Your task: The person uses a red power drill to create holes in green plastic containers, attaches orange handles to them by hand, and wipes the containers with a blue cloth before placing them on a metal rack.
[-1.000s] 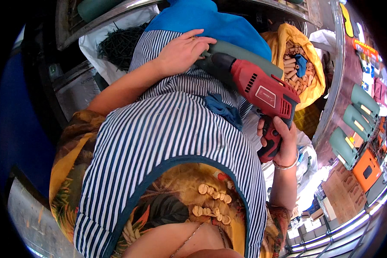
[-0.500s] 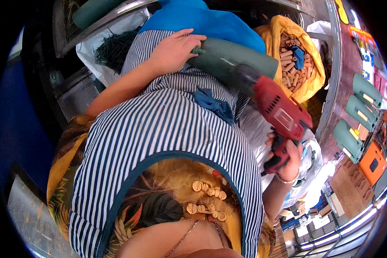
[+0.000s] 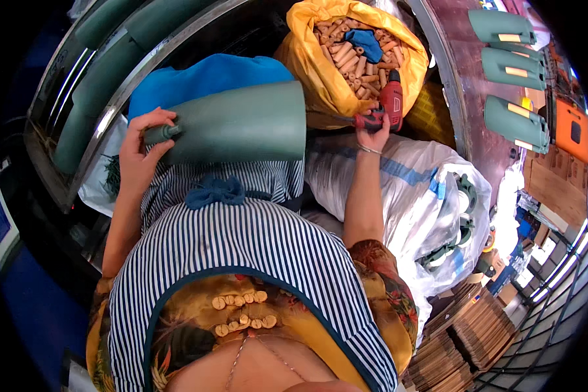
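Observation:
Across my lap, on the blue cloth point(image 3: 202, 73), lies a dark green tapered cylinder point(image 3: 248, 124), its wide end to the right. My left hand point(image 3: 144, 144) grips its narrow left end, thumb and fingers on either side of a small green knob point(image 3: 170, 130). Off to the right, my right hand point(image 3: 374, 136) is wrapped round the handle of a red and black power drill point(image 3: 392, 104). The drill is apart from the cylinder and points away from me, its tip over the near edge of a yellow sack point(image 3: 307, 72).
Short tan tubes point(image 3: 349, 62) and a blue rag point(image 3: 364, 44) fill the sack. Several green housings lie in a metal-edged rack point(image 3: 101, 124) at the left. More green housings point(image 3: 513, 68) stand on the bench at the right. A white plastic bag point(image 3: 398, 176) bulges beside my right arm.
The drill has moved away from the cylinder, to beside the yellow sack. My left hand has gone from lying on the cylinder's end to gripping it. The head view has shifted.

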`<state>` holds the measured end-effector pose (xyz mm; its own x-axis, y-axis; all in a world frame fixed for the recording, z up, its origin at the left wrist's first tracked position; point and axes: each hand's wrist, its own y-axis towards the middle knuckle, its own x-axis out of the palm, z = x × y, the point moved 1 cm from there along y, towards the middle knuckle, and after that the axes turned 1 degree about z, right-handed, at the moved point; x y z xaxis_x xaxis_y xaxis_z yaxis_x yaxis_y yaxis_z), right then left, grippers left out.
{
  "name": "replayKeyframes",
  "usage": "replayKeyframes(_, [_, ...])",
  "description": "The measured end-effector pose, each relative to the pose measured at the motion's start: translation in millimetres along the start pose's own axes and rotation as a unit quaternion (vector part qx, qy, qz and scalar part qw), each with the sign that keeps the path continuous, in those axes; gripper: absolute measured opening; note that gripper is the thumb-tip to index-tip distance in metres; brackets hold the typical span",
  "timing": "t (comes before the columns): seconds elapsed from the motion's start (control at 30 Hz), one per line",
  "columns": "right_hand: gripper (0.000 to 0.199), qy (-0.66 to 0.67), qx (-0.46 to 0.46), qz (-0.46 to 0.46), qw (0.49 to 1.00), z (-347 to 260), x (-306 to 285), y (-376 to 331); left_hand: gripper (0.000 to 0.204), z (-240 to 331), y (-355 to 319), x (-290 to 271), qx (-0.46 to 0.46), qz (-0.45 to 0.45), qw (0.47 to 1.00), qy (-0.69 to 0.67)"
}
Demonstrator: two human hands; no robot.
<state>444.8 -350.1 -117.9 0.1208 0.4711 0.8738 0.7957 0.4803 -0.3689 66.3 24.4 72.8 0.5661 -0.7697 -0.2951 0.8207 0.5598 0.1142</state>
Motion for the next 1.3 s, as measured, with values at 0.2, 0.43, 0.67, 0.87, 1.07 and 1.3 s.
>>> replayKeyframes(0.2, [0.037,-0.401,-0.077,0.309,0.859,32.5,-8.8,0.5,0.035,-4.8,-27.5,-24.1,-0.024,0.005,0.999,-0.029])
replayKeyframes(0.43, [0.031,-0.872,-0.298,0.059,0.384,27.1,71.3,51.5,0.034,-15.1,-24.2,-13.7,-0.07,-0.019,0.996,-0.044])
replayKeyframes(0.67, [0.029,-0.915,0.016,0.252,0.314,60.8,83.9,111.3,0.035,-16.2,-14.9,-2.0,-0.056,-0.026,0.994,-0.093])
replayKeyframes(0.87, [0.021,-0.66,-0.196,-0.025,0.725,43.7,90.5,25.1,0.035,-27.0,-16.9,-1.8,-0.054,-0.026,0.995,-0.078])
replayKeyframes(1.07, [0.036,-0.76,-0.182,-0.283,0.555,74.6,273.5,-131.4,0.033,-30.0,-9.0,27.3,0.047,-0.065,0.985,-0.152])
replayKeyframes(1.3, [0.039,-0.803,-0.231,-0.483,0.261,180.1,285.4,-161.5,0.052,-37.7,-18.0,52.4,-0.095,-0.003,0.942,-0.321])
